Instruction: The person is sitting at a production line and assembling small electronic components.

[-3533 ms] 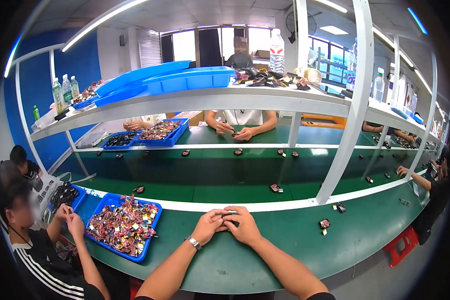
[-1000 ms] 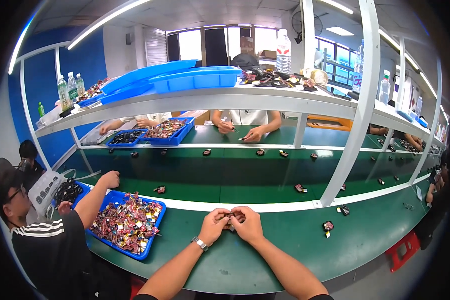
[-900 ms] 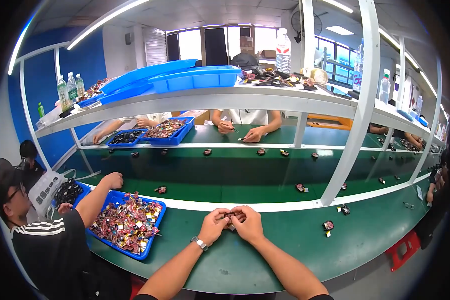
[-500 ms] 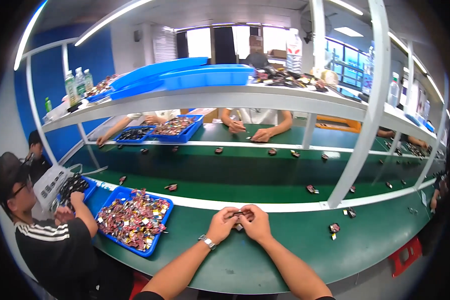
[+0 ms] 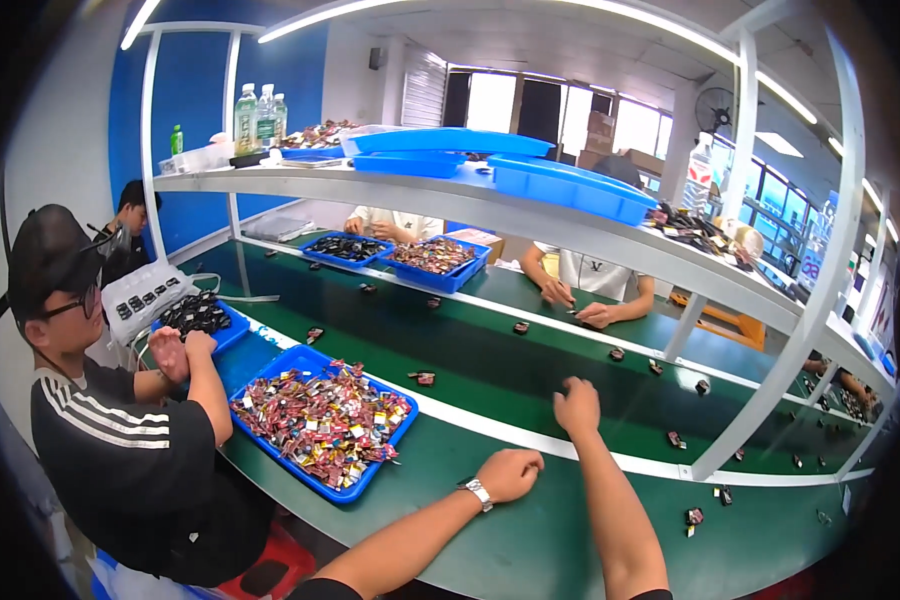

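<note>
My left hand (image 5: 510,474), with a silver watch at the wrist, rests low over the green worktop (image 5: 530,530). Its fingers curl inward, and whatever they hold, if anything, is hidden. Reaching past the white rail (image 5: 500,427), my right hand (image 5: 577,406) hangs over the dark green belt (image 5: 490,385). The fingers there bend down out of sight, so their contents cannot be seen. A small dark-red electronic part (image 5: 422,379) lies on the belt to the left of it. Left of my left hand stands a blue tray (image 5: 402,440) heaped with small red, white and yellow electronic parts (image 5: 320,420).
A co-worker in a black striped shirt (image 5: 130,470) sits at the left beside a tray of black parts (image 5: 198,312). Across the belt another person's hands (image 5: 580,305) work. A white shelf (image 5: 470,195) with blue trays runs overhead; its post (image 5: 780,370) stands right.
My hands, previously together around a small part, have separated. The right has reached forward over the belt; the left stays low over the worktop. The view has turned left.
</note>
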The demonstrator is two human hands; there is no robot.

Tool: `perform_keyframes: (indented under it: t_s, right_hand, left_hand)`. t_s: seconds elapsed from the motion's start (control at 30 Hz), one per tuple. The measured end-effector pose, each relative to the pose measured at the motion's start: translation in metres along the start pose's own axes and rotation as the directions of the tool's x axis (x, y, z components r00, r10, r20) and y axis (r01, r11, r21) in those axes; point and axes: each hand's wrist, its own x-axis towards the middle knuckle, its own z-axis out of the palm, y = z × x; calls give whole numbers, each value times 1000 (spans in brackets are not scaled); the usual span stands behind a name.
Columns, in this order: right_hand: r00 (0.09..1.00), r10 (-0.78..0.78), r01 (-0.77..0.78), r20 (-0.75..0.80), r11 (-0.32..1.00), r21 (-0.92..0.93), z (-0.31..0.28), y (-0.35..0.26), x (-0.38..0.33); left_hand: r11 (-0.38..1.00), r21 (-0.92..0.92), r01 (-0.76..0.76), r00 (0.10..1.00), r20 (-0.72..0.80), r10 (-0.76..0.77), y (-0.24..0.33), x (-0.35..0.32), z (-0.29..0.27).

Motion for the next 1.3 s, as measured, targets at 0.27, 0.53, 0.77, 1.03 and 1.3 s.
perform_keyframes:
  t_s: [0.27, 0.53, 0.77, 1.03, 1.3]
  right_hand:
    - [863, -62, 20, 502, 996, 87, 74, -161, 19]
    - [970, -84, 57, 228, 991, 121, 146, -171, 3]
    - [926, -336, 131, 174, 716, 686, 29, -127, -3]
    - [948, -236, 73, 213, 814, 577, -62, 24, -97]
    - [896, -428, 301, 118, 780, 549, -81, 13, -132]
  left_hand:
    - [924, 88, -373, 920, -89, 381, -31, 2, 24]
    - [959, -281, 25, 971, 234, 43, -22, 5, 20]
    - [996, -74, -42, 995, 85, 48, -17, 5, 5]
    - [661, -646, 383, 919, 191, -346, -24, 13, -12]
    - [648, -598, 471, 870, 434, -233, 2, 12, -19]
